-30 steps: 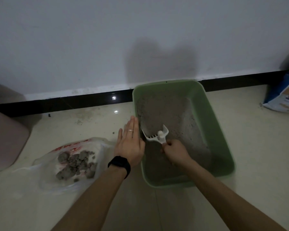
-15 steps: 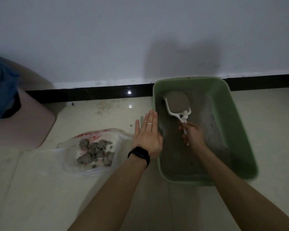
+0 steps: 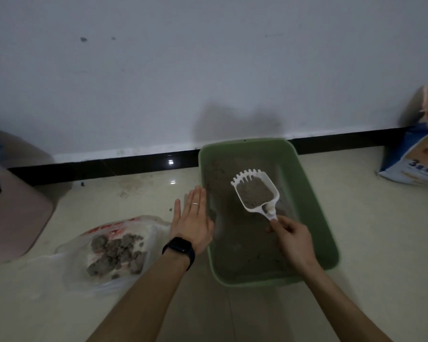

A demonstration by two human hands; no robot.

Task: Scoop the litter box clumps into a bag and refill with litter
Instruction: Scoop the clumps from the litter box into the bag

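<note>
While the right hand [image 3: 293,239] pinches the white scoop [image 3: 256,192] by its handle end, fingers curled round it, the bowl sits just beyond that grip, full of grey litter, over the green litter box [image 3: 314,206]. Left of the grip, the left hand [image 3: 192,223] lies flat, fingers straight, at the box's left rim. Further left lies the plastic bag [image 3: 134,225] holding grey clumps [image 3: 116,253]; a litter sack [image 3: 415,164] leans far right of the grip

The green litter box [image 3: 310,201] is sitting level, holding grey litter [image 3: 240,253]. The white scoop [image 3: 256,192], loaded with litter, is hovering over it, its handle pinched in my right hand [image 3: 292,239]. Grey clumps [image 3: 116,253] are lying in the clear bag [image 3: 72,275] at its left.
</note>
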